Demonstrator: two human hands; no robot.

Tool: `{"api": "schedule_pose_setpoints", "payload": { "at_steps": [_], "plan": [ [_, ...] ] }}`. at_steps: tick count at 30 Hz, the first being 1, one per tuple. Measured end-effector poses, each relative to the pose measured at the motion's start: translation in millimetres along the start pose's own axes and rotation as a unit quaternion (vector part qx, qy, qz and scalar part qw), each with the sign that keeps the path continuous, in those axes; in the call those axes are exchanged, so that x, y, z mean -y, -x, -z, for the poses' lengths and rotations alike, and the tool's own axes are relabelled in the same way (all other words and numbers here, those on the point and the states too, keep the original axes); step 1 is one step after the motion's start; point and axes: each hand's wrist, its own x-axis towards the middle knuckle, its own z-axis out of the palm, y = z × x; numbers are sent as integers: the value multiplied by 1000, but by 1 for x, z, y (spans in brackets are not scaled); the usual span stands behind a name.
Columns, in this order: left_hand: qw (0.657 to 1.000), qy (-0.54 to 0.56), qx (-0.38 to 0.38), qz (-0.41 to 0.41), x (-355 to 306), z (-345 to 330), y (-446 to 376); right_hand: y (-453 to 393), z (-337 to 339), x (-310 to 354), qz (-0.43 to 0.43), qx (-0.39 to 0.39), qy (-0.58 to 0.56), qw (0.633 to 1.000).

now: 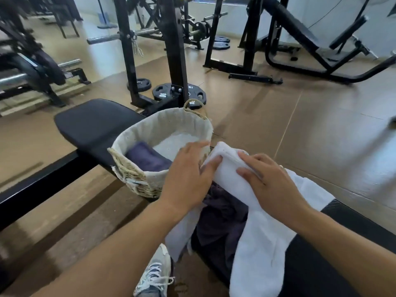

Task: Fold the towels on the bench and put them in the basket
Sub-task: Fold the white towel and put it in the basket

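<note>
A woven basket (137,181) with a pale cloth lining stands on the black bench (92,127). A folded dark purple towel (147,159) lies inside it at the left. Both hands hold a folded white towel (229,168) just right of the basket's rim. My left hand (188,176) grips its left end, and my right hand (272,181) presses on its top. Under it lie a crumpled dark purple towel (222,219) and a loose white towel (263,249) that hangs over the bench's near edge.
Black weight racks (171,50) and weight plates (169,93) stand on the brown floor behind the bench. An inclined bench machine (310,39) is at the back right. My shoe (156,273) rests on the floor below the bench.
</note>
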Motion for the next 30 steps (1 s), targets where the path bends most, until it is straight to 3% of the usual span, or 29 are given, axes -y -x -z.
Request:
{"api": "schedule_pose_setpoints", "payload": {
  "at_steps": [3,5,8,11,14,18,24,30],
  "plan": [
    [997,-17,-35,67,8,24,-14,-51,-13,30,39,-17,-8,999],
    [992,-88,-17,93,19,35,-21,-88,-20,49,41,-30,-13,999],
    [951,-267,77,136,31,37,-23,-142,-40,74,33,-10,-26,999],
    [898,-339,191,206,35,33,-21,-180,-78,87,14,79,-33,996],
    [867,-403,226,188,39,32,-22,-193,-117,87,-24,138,7,990],
    [872,-397,233,165,43,31,-26,-197,-148,77,-63,181,68,979],
    [876,-389,224,175,47,25,-27,-198,-142,86,-83,241,155,954],
    [876,-397,220,163,48,26,-26,-201,-146,83,-81,248,146,954]
  ]
}}
